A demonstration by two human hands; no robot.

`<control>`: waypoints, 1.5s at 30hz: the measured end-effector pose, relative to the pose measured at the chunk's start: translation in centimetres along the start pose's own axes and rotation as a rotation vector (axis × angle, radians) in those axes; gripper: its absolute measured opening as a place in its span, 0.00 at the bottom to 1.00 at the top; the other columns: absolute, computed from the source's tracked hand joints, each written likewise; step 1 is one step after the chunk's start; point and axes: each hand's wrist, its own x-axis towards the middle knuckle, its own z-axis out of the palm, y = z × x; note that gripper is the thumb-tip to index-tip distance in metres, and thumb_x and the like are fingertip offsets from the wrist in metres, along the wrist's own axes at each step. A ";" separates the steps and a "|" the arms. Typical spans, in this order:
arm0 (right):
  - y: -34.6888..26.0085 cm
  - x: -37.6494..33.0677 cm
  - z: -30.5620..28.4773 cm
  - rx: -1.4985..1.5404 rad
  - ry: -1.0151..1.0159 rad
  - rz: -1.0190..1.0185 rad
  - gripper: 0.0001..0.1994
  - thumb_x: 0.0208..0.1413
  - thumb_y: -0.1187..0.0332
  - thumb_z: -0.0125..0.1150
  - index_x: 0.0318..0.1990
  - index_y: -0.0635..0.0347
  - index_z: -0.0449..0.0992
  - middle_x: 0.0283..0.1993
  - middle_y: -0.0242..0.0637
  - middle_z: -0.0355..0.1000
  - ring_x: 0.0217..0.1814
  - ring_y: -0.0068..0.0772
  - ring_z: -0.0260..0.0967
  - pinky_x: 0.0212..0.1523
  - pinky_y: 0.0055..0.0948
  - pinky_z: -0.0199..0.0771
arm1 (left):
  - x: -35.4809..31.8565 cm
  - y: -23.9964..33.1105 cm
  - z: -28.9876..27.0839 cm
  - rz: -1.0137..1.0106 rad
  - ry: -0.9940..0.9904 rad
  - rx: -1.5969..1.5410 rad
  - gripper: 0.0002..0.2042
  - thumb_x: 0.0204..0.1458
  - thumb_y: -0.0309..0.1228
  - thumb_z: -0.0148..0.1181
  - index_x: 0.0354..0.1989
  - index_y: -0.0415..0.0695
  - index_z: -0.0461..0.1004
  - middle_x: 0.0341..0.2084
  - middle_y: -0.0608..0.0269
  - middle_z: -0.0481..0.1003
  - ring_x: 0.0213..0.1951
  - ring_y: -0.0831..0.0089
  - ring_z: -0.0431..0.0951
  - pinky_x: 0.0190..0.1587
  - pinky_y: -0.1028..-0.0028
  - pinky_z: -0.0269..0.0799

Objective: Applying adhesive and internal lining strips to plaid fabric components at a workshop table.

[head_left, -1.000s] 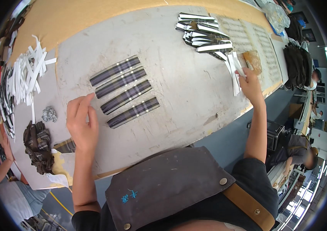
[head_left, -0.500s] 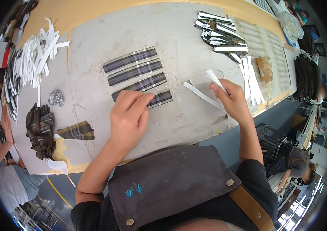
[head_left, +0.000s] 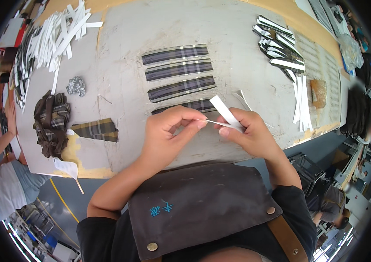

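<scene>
Both hands meet over the near edge of the grey work table (head_left: 120,48). My right hand (head_left: 249,135) grips a few white strips (head_left: 224,112), one sticking up and to the left. My left hand (head_left: 168,131) pinches the end of a thin white strip that runs toward the right hand. Just beyond the fingers lie several dark plaid fabric strips (head_left: 179,70) in a row, the nearest one partly hidden by my hands.
A heap of white strips (head_left: 58,35) lies far left, a stack of black-and-white strips (head_left: 279,48) far right. A dark plaid fabric bundle (head_left: 51,122) and a plaid piece (head_left: 96,129) sit left. Another person (head_left: 6,174) stands at the left edge.
My right hand came back from the far right pile with white strips. My left hand left the plaid strips, and both hands now meet in front of me, pinching one strip.
</scene>
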 end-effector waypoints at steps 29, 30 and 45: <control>2.1 2.7 0.8 -0.165 0.334 0.211 0.07 0.50 0.70 0.70 0.28 0.65 0.79 0.20 0.23 0.68 0.22 0.10 0.58 0.22 0.16 0.56 | -2.1 0.0 -3.4 -0.092 0.445 0.891 0.08 0.46 0.24 0.68 0.22 0.40 0.73 0.16 0.62 0.71 0.17 0.72 0.70 0.20 0.75 0.65; 2.1 2.7 0.8 -0.164 0.332 0.214 0.07 0.50 0.70 0.70 0.28 0.65 0.79 0.20 0.23 0.68 0.22 0.10 0.58 0.22 0.16 0.56 | -2.0 0.0 -3.4 -0.094 0.446 0.906 0.09 0.45 0.24 0.69 0.22 0.40 0.72 0.15 0.63 0.71 0.17 0.72 0.70 0.20 0.75 0.65; 2.3 3.1 1.3 -0.315 0.418 0.229 0.09 0.49 0.70 0.71 0.27 0.66 0.77 0.19 0.31 0.71 0.21 0.15 0.63 0.22 0.19 0.64 | -1.7 -0.3 -3.5 -0.116 0.477 0.900 0.10 0.45 0.24 0.69 0.22 0.37 0.72 0.13 0.68 0.62 0.17 0.81 0.58 0.20 0.77 0.55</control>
